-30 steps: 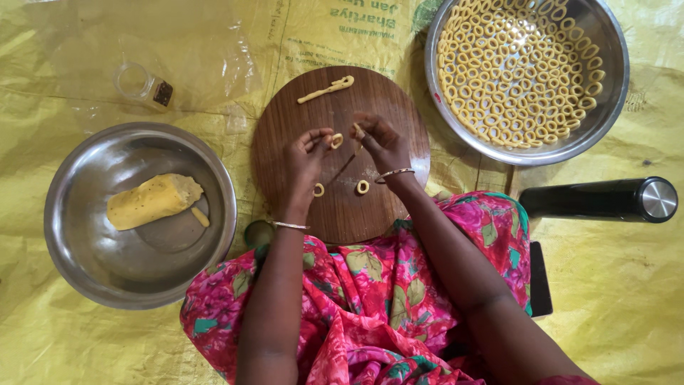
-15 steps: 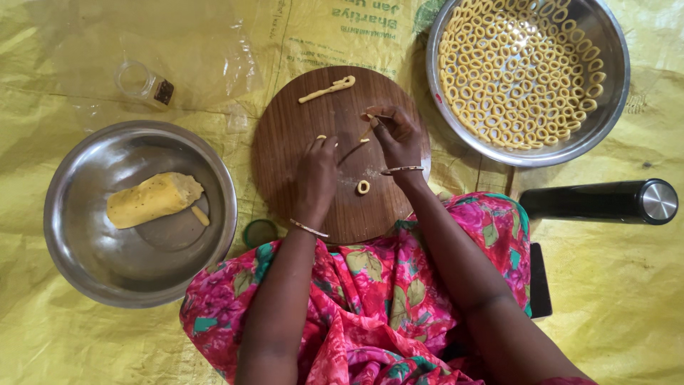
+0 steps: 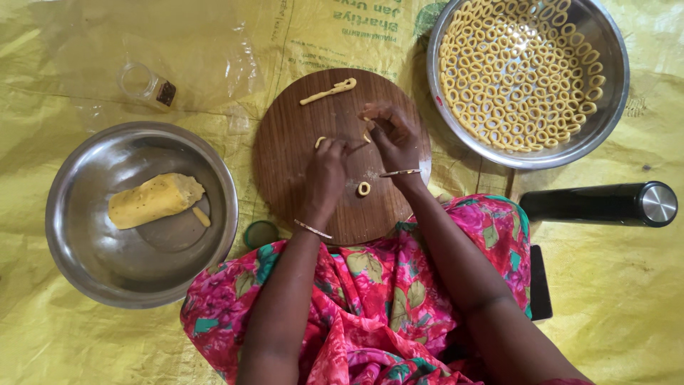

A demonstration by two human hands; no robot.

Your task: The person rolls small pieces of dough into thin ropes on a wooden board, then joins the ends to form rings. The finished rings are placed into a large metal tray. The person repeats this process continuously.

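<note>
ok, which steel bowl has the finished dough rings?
The steel bowl at upper right, beyond the right hand: it is lined with small dough rings. The left bowl holds only a dough lump.

A yellow plastic sheet (image 3: 85, 335) covers the floor and carries everything. At the centre lies a round wooden board (image 3: 285, 164). At 9 o'clock from it sits a steel bowl (image 3: 71, 249), its rim just beside the board. At 1 o'clock stands a wider steel basin (image 3: 613, 93), close to the board's edge. A clear plastic bag (image 3: 185, 50) lies at 11 o'clock, with a small clear jar (image 3: 146, 85) on its lower edge. A black cylindrical flask (image 3: 598, 204) lies on its side at 3 o'clock. A small green lid (image 3: 261, 234) sits at 7 o'clock, touching the board's rim.
</note>
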